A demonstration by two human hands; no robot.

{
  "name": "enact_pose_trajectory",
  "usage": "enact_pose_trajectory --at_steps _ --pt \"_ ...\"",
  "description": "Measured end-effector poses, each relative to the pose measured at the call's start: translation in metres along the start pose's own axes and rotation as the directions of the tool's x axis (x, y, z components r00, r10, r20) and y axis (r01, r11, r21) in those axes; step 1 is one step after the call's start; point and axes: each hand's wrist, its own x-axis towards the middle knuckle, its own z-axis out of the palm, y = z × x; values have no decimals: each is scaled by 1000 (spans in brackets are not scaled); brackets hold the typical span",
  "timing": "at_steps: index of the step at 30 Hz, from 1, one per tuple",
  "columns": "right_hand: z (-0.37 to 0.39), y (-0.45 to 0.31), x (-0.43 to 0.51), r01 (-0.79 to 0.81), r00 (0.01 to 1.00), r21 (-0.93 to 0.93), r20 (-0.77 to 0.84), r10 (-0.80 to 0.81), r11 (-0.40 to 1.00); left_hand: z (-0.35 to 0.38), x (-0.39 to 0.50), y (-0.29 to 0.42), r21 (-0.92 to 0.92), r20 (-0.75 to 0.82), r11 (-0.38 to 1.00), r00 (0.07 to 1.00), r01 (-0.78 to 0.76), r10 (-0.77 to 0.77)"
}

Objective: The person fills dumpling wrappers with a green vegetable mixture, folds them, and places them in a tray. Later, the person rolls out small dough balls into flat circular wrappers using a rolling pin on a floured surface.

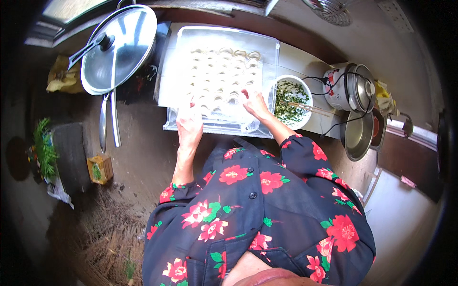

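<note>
Rows of pale folded dumplings [223,73] lie in a shallow clear plastic tray [229,32] before me on the counter. Strong glare washes out the tray's left side. My left hand [189,121] is over the tray's front left part, fingers pointing away from me beside the nearest dumplings. Its fingertips are lost in the brightness, so its hold is unclear. My right hand [256,103] reaches over the front right of the dumplings, its fingers bent; whether it pinches something cannot be seen. Crumpled clear plastic film [250,125] lies beneath it at the tray's front.
Right of the tray stands a white bowl [304,119] of chopped green filling with chopsticks [307,106]. Beyond are a rice cooker [334,87], its cord and a metal pot [357,141]. A lidded wok [121,53] is at left, handles jutting out. Dry brush [107,228] covers the floor.
</note>
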Motion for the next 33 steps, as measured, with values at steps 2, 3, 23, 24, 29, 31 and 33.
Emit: enact_pose_trajectory --at_steps 2,3,23,24,29,31,33 --pt "-18 -16 -7 -32 999 33 -7 32 999 3 9 1 11 27 1000 999 -24 24" --pt "-28 -22 -15 -34 999 36 1 34 999 5 13 3 47 43 998 998 -45 43" --pt "-56 132 -482 -217 327 767 -526 785 604 221 -191 207 -590 715 712 162 -381 680" --pt "-35 144 -526 -169 251 801 -528 811 574 242 -221 209 -607 719 683 86 -407 690" --pt "-14 140 -699 -326 -193 807 -567 801 493 310 -368 206 -560 824 792 -61 -243 564" --pt "12 140 -770 -300 -462 834 -552 694 463 345 -431 202 -600 797 787 -197 -141 572" --pt "51 128 -837 -291 -655 853 -508 559 433 361 -497 215 -615 769 763 -368 -200 523"
